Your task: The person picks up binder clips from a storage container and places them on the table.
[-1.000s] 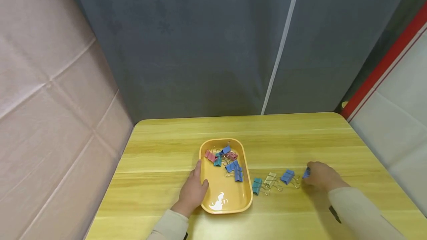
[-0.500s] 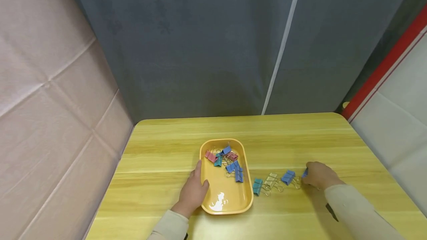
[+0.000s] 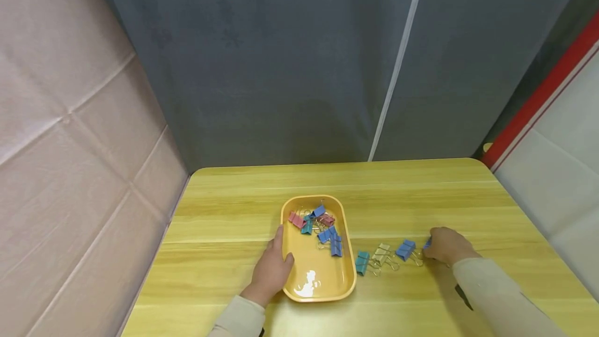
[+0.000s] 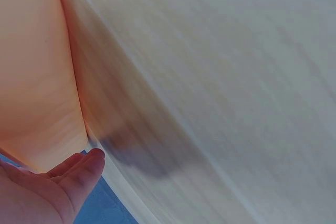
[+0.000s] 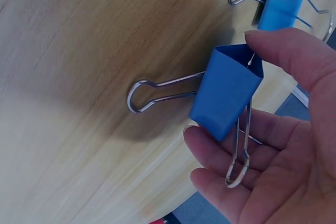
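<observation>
My left hand (image 3: 270, 269) lies along the left side of the yellow tray (image 3: 323, 298), fingers straight against its outer wall and thumb over the rim. In the left wrist view, those fingers (image 4: 86, 177) touch or nearly touch the tray wall (image 4: 37, 77). Over the table on the right, my right hand (image 3: 450, 246) pinches a blue binder clip (image 5: 226, 90) between thumb and fingers; its wire handles stand spread apart. Beside it lie another blue binder clip (image 3: 405, 249), a pale yellow one (image 3: 381, 254) and a teal one (image 3: 362, 263), in a row.
Several blue, pink and teal binder clips (image 3: 336, 246) lie jumbled in the tray's far half. The wooden table (image 3: 234, 196) ends at a dark grey panel (image 3: 281, 66) behind. A pale quilted wall (image 3: 84, 170) rises on the left.
My right hand has shifted very slightly left with the blue binder clip in its grip. The left hand and the tray stay practically still.
</observation>
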The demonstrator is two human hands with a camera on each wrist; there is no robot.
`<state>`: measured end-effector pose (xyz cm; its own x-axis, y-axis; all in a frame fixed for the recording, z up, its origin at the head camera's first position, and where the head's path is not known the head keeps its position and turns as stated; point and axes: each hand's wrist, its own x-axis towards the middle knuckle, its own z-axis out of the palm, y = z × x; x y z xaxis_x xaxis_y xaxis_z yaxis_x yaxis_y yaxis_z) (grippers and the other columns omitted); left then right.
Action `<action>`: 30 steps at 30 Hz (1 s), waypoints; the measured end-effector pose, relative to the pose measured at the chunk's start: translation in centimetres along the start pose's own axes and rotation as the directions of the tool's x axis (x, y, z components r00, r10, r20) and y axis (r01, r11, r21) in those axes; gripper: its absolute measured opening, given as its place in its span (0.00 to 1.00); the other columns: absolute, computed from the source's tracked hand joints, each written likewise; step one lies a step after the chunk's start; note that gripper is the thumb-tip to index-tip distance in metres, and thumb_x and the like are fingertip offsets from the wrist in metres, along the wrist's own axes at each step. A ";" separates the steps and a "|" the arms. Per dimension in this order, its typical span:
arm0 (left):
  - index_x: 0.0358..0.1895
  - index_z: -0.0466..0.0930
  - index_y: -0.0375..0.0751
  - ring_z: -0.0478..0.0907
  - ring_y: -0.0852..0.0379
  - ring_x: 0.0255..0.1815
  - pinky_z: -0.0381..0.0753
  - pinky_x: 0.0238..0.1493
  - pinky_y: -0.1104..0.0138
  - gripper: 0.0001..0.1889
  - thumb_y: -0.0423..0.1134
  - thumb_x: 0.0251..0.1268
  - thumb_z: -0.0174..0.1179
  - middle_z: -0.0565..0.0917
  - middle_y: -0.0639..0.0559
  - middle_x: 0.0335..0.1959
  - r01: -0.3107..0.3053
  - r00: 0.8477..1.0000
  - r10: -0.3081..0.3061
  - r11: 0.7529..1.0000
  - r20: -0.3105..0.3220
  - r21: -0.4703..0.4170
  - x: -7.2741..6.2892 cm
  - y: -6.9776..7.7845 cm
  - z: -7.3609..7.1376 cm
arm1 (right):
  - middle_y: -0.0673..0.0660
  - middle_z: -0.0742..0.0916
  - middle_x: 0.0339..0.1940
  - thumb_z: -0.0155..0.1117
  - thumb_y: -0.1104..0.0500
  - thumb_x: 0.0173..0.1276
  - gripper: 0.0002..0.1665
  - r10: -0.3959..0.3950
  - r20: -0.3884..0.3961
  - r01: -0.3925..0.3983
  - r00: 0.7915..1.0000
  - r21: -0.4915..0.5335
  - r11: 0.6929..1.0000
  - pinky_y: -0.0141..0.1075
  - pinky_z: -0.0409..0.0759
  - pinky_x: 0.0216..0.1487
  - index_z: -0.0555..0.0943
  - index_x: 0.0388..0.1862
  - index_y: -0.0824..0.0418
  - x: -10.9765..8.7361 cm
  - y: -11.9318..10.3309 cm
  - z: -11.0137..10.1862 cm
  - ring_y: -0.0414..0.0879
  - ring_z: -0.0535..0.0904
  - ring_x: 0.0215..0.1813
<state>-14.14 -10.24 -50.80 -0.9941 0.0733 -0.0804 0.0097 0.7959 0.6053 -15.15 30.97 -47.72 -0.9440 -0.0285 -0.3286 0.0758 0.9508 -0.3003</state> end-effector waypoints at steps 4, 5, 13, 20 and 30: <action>0.77 0.48 0.40 0.75 0.33 0.56 0.76 0.53 0.44 0.37 0.41 0.68 0.54 0.68 0.30 0.66 -0.004 1.000 0.004 1.000 0.002 -0.005 0.0 0.0 0.0 | 0.54 0.72 0.23 0.63 0.57 0.56 0.19 0.002 0.000 -0.002 1.000 0.000 1.000 0.44 0.67 0.33 0.73 0.38 0.71 0.1 0.1 0.1 0.49 0.68 0.29; 0.77 0.48 0.40 0.75 0.33 0.56 0.76 0.53 0.44 0.37 0.41 0.68 0.54 0.68 0.30 0.66 -0.006 1.000 0.006 1.000 0.002 -0.007 0.0 0.0 0.0 | 0.54 0.72 0.23 0.63 0.57 0.56 0.18 0.003 0.001 -0.003 1.000 -0.001 1.000 0.44 0.67 0.33 0.72 0.37 0.70 0.1 0.2 0.2 0.49 0.68 0.29; 0.77 0.48 0.40 0.75 0.33 0.56 0.76 0.53 0.44 0.37 0.41 0.68 0.54 0.68 0.30 0.66 -0.007 1.000 0.007 1.000 0.002 -0.006 0.0 0.0 0.0 | 0.54 0.73 0.24 0.64 0.56 0.55 0.16 0.009 0.002 -0.009 1.000 -0.001 1.000 0.44 0.67 0.32 0.71 0.32 0.66 0.4 0.6 0.5 0.50 0.69 0.29; 0.77 0.47 0.40 0.74 0.33 0.57 0.75 0.53 0.43 0.38 0.41 0.68 0.54 0.67 0.30 0.67 -0.007 1.000 0.007 1.000 0.004 -0.008 0.0 -0.1 0.0 | 0.53 0.72 0.22 0.65 0.55 0.56 0.15 0.011 -0.008 -0.011 1.000 -0.001 1.000 0.42 0.66 0.30 0.70 0.28 0.63 0.4 0.7 0.7 0.49 0.68 0.28; 0.77 0.48 0.39 0.75 0.33 0.56 0.76 0.52 0.44 0.37 0.41 0.68 0.55 0.68 0.30 0.66 -0.003 1.000 0.003 1.000 0.004 -0.014 -0.2 0.1 -0.1 | 0.55 0.74 0.25 0.63 0.54 0.57 0.15 0.031 0.011 -0.031 0.999 0.024 0.999 0.44 0.68 0.31 0.68 0.26 0.61 0.1 0.7 0.9 0.50 0.70 0.30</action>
<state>-14.00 -10.23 -50.62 -0.9935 0.0784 -0.0820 0.0113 0.7874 0.6163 -14.86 31.39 -48.79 -0.9377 -0.0025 -0.3474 0.1127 0.9437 -0.3110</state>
